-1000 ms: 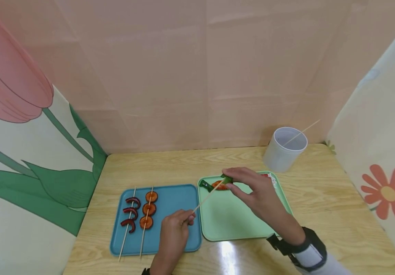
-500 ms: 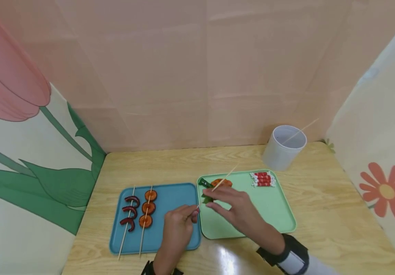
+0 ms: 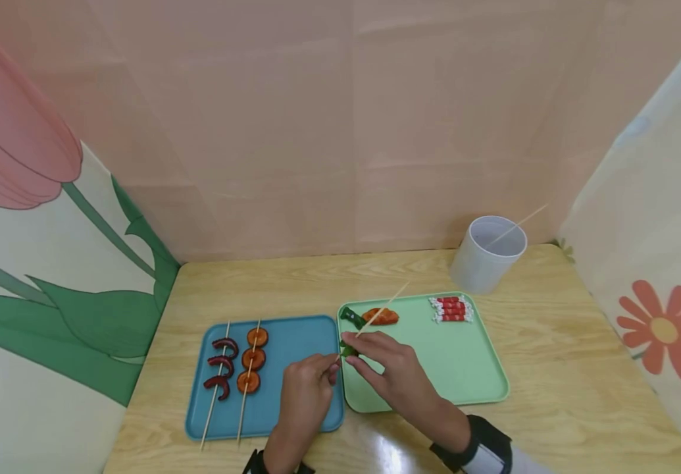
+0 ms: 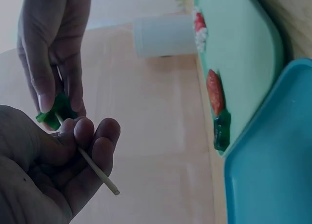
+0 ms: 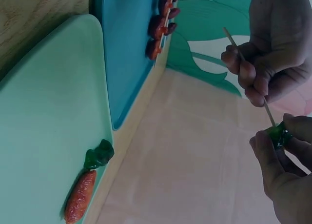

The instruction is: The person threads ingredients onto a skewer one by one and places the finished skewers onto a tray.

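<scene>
My left hand (image 3: 304,390) pinches a thin wooden skewer (image 3: 384,307) near its lower end, over the right part of the blue tray. The skewer's butt end (image 4: 112,189) sticks out past my left fingers. My right hand (image 3: 396,375) pinches a glossy green pepper piece (image 5: 279,135) between thumb and fingers. It is threaded on the skewer, close to my left fingertips. The skewer's bare far end slants up and away beyond my right hand. In the left wrist view, the green piece (image 4: 59,111) is partly hidden by fingers.
The blue tray (image 3: 301,336) holds two loaded skewers, one with dark red curled pieces (image 3: 220,363), one with round orange-brown slices (image 3: 253,359). On the green tray (image 3: 453,368) lie another green piece (image 3: 353,318), an orange-brown sausage-like piece (image 3: 383,316) and red-and-white rolls (image 3: 451,309). Behind stands a white cup (image 3: 482,263) with a skewer.
My right hand has moved left and toward me, bringing the green pepper piece down the skewer from its far tip to near my left fingers. The left hand has barely moved.
</scene>
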`<action>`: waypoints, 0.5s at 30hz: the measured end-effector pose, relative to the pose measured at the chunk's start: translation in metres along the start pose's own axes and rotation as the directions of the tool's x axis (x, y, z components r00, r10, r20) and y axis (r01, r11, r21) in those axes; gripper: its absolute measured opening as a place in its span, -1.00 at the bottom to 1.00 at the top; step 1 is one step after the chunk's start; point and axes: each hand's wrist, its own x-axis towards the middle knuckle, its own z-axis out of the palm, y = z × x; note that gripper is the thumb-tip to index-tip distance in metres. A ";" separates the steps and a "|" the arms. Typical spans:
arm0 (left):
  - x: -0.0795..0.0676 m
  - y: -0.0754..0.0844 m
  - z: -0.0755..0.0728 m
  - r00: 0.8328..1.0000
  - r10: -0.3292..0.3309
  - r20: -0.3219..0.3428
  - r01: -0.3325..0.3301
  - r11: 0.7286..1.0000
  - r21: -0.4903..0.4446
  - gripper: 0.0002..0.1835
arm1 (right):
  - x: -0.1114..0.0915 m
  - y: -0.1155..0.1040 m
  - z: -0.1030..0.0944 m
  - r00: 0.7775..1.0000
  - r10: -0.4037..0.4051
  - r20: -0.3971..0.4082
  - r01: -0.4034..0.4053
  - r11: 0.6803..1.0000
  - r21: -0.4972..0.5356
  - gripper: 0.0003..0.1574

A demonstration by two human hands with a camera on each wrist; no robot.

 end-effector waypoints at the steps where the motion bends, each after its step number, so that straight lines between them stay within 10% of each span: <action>1: -0.001 -0.001 0.000 1.000 -0.010 0.004 0.010 1.000 -0.003 -0.75 | 0.000 0.001 0.000 1.000 0.005 0.015 -0.005 1.000 0.006 -0.37; 8: -0.014 -0.016 -0.004 0.991 -0.131 0.018 0.131 0.991 -0.033 -0.74 | -0.005 0.014 -0.006 0.979 0.106 0.173 -0.114 0.993 0.032 -0.54; 15: -0.022 -0.027 -0.012 0.969 -0.247 0.029 0.249 0.967 -0.063 -0.84 | -0.009 0.073 -0.002 0.888 0.353 0.295 -0.243 0.904 -0.351 -0.64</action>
